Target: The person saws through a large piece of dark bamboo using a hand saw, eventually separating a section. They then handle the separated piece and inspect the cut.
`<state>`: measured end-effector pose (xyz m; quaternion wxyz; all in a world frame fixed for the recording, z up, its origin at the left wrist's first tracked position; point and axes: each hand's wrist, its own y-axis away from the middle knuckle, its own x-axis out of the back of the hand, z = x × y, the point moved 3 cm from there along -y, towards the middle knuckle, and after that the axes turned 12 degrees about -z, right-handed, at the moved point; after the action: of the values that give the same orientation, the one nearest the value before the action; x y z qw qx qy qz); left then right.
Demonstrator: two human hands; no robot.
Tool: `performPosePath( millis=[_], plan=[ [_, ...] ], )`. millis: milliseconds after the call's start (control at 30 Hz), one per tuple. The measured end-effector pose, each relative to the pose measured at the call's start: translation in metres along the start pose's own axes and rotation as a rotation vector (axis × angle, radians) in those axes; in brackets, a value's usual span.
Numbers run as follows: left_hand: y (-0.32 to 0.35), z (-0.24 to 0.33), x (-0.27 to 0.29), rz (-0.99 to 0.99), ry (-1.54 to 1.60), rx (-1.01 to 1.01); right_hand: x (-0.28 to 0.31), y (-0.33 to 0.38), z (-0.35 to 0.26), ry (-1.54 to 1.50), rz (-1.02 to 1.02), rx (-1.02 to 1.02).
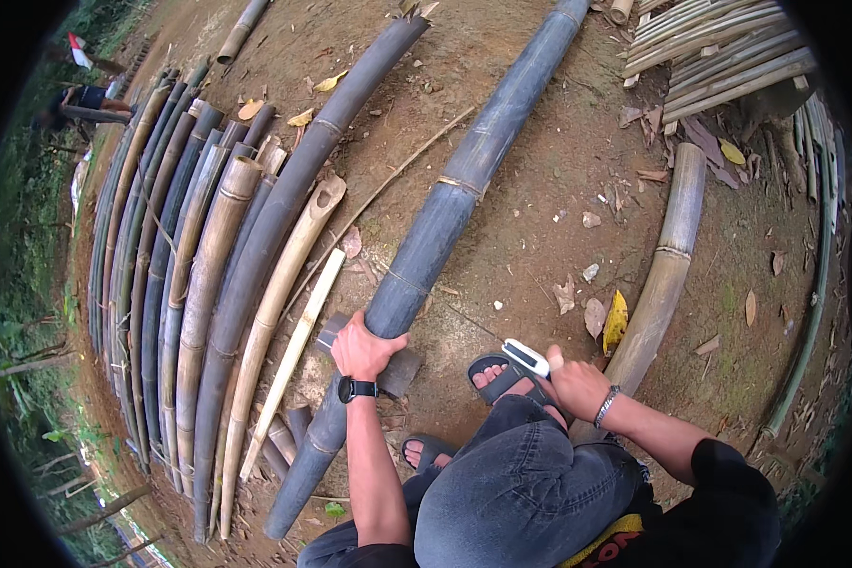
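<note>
A long dark bamboo pole (431, 232) runs from the lower left up to the top of the head view. My left hand (364, 348), with a black watch on its wrist, grips the pole from above, thumb to the right side. Beneath the pole there, a short dark piece (399, 374) lies crosswise. My right hand (577, 386) is closed round the white and black handle of a hand saw (525, 357). Its thin blade, seen nearly edge-on, points toward the pole; I cannot tell whether it touches.
Several bamboo poles (194, 275) lie side by side on the left, with a pale split strip (293, 360) nearest me. A thick bamboo length (667, 256) lies on the right. Bamboo slats (719, 57) are stacked at the far right. My sandalled foot (506, 381) is near the saw.
</note>
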<state>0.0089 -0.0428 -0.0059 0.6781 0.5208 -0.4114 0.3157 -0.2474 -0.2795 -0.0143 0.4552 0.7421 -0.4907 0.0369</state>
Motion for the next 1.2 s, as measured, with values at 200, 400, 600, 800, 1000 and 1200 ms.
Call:
performPosePath(
  millis=[200, 400, 600, 800, 1000, 1200],
  plan=[
    [0.003, 0.0, -0.007, -0.1, 0.002, 0.009, -0.002, -0.005, -0.015, -0.032, 0.004, -0.045],
    [0.001, 0.004, -0.007, 0.014, 0.024, -0.064, 0.006, -0.05, -0.016, 0.065, 0.101, 0.029],
    [0.006, -0.014, -0.003, -0.037, 0.02, -0.028, -0.011, 0.019, -0.001, 0.02, 0.056, -0.031],
    [-0.001, -0.002, -0.01, -0.06, 0.044, -0.087, -0.014, -0.027, -0.003, 0.038, 0.157, 0.034],
    [0.001, -0.005, -0.003, -0.072, 0.051, -0.038, 0.003, -0.033, -0.015, 0.017, 0.136, 0.062],
    [0.012, -0.026, -0.01, -0.062, 0.056, -0.036, -0.022, -0.002, 0.002, -0.005, 0.034, -0.019]
  ],
)
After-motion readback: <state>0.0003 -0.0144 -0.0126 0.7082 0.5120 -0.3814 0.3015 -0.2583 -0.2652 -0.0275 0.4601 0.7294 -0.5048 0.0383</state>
